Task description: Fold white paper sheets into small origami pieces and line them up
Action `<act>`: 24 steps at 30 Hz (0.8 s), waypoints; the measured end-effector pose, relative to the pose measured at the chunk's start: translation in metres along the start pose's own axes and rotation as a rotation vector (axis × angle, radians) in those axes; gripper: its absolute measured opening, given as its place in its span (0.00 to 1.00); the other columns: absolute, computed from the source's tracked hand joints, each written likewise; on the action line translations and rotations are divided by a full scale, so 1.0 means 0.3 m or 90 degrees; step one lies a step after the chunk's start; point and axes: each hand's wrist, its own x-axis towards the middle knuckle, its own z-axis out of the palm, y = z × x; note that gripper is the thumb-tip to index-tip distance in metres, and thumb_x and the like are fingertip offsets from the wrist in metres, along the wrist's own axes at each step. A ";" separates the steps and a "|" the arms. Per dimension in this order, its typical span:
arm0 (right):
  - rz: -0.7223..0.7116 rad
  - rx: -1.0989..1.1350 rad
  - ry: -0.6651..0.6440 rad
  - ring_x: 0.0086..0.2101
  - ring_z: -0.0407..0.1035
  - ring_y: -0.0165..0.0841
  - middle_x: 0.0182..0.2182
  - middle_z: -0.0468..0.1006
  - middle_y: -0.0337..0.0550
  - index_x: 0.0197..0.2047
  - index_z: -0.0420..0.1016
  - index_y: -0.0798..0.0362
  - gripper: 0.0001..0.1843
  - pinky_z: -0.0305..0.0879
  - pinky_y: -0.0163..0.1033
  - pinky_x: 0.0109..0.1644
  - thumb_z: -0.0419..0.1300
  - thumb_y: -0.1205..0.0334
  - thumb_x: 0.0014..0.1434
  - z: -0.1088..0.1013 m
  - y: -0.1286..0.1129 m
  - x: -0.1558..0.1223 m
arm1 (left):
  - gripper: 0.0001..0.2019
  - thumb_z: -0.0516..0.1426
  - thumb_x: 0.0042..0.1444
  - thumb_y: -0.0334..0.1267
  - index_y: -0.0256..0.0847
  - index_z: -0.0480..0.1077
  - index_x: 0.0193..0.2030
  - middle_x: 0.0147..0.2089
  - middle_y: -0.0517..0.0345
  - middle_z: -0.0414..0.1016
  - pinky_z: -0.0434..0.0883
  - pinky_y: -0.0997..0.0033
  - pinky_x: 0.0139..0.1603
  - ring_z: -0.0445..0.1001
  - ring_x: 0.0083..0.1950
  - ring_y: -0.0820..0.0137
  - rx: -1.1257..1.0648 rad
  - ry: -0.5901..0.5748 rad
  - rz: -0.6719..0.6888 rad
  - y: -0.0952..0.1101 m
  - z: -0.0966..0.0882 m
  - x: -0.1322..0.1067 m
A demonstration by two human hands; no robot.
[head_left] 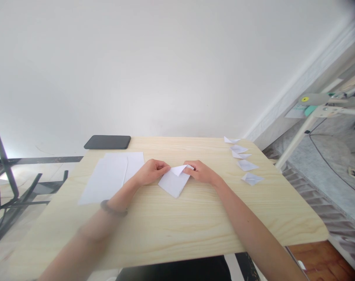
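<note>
- Head view: paper (171, 185) over table (177, 226), one corner pointing nearside; long axis unclear.
- Paper sits between the hands: left hand (150, 171) pinches its far-left corner.
- Right hand (202, 172), nearer the flap (178, 170), pinches the far-right edge.

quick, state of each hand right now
Left hand: closed, pinching the folded paper at its left corner.
Right hand: closed, holding the same paper's right side.
</note>
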 end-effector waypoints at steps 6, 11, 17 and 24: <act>0.013 0.028 0.086 0.23 0.54 0.25 0.22 0.61 0.34 0.29 0.65 0.54 0.12 0.51 0.31 0.26 0.49 0.55 0.56 0.014 0.026 0.012 | 0.15 0.50 0.53 0.45 0.36 0.70 0.36 0.32 0.56 0.73 0.64 0.75 0.31 0.68 0.31 0.71 -0.014 0.031 0.026 -0.006 0.012 0.002; 0.018 0.010 0.222 0.24 0.58 0.25 0.26 0.67 0.35 0.40 0.65 0.52 0.11 0.55 0.31 0.28 0.52 0.57 0.54 0.045 0.039 0.028 | 0.14 0.49 0.54 0.39 0.38 0.68 0.44 0.33 0.58 0.73 0.63 0.76 0.27 0.66 0.28 0.74 0.030 0.096 0.088 0.002 0.020 -0.005; -0.024 -0.123 0.320 0.33 0.63 0.29 0.36 0.69 0.41 0.44 0.65 0.51 0.16 0.61 0.36 0.38 0.54 0.65 0.50 0.054 0.047 0.034 | 0.15 0.47 0.52 0.32 0.41 0.73 0.40 0.35 0.57 0.72 0.65 0.74 0.34 0.68 0.32 0.72 0.166 0.128 0.101 -0.017 0.021 -0.001; -0.069 -0.214 0.300 0.48 0.59 0.34 0.47 0.64 0.45 0.49 0.65 0.49 0.21 0.57 0.42 0.52 0.53 0.70 0.49 0.048 0.064 0.031 | 0.11 0.51 0.54 0.35 0.44 0.73 0.40 0.39 0.57 0.74 0.66 0.68 0.45 0.67 0.43 0.68 0.277 0.143 0.181 -0.036 0.018 0.014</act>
